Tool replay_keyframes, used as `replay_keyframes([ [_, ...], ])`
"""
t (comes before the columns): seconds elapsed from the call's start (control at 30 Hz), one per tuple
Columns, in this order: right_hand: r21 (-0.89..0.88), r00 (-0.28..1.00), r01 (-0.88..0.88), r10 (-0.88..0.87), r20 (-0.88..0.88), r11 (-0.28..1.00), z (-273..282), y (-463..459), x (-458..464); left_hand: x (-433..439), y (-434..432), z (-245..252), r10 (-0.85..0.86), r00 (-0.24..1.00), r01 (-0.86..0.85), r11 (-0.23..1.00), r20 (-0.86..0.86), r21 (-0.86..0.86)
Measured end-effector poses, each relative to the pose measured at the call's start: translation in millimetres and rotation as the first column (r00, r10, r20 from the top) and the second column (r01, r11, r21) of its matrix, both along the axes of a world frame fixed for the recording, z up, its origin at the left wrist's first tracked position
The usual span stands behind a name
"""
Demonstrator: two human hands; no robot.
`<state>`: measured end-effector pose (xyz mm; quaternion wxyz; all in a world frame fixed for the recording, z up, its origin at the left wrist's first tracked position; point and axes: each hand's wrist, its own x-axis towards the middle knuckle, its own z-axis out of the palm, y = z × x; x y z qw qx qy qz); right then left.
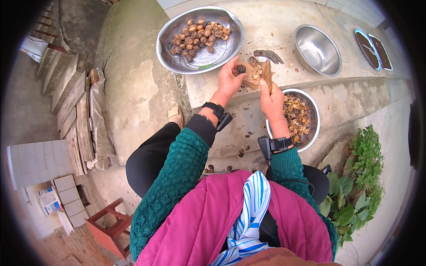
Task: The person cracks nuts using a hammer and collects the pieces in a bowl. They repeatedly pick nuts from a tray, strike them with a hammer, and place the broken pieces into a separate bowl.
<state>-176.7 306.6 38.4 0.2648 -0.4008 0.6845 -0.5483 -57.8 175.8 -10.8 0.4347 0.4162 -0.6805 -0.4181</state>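
My left hand (229,78) pinches a dark walnut (241,68) between thumb and fingers, over a brown block (250,79) on the concrete ledge. In my right hand (273,98) is a wooden handle (266,71), its far end over the block. Cracked walnut bits (255,68) lie on the block between my hands. Just beyond is a dark curved piece (269,56); whether it joins the handle, I cannot tell. A large metal basin (214,68) of whole walnuts (199,36) stands beyond my left hand. Beside my right forearm, a metal bowl (316,133) holds walnut shells (296,116).
On the ledge at right stands a metal bowl (318,50), with two shallow trays (380,51) of brown contents farther off. Walnuts (229,168) and shell bits lie on the ground before me. Green plants (364,166) grow at right; a reddish stool (109,229) is at lower left.
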Motion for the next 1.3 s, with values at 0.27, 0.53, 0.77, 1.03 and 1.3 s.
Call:
replay_keyframes([
  [0.27, 0.067, 0.999, -0.038, 0.036, 0.037, 0.997, -32, 5, -1, 0, 0, 1, 0.021, 0.957, 0.019, 0.990, 0.291, -0.136],
  [0.53, 0.228, 0.992, -0.118, 0.105, 0.070, 0.966, -38, 2, 1, -2, -6, -11, -0.033, 0.994, 0.041, 0.997, 0.101, -0.071],
  [0.77, 0.086, 0.992, -0.090, 0.097, -0.078, 0.992, -36, 3, 14, 1, -10, -15, -0.076, 0.993, 0.079, 0.997, 0.093, -0.022],
  [1.03, -0.001, 0.999, -0.046, 0.046, 0.009, 0.999, -20, 4, 9, 2, -11, -14, -0.080, 0.991, 0.086, 0.995, 0.105, -0.059],
  [1.3, -0.299, 0.935, 0.056, 0.054, 0.350, 0.953, 47, 12, -7, -69, 46, 27, -0.380, 0.918, 0.396, 0.888, 0.111, -0.235],
])
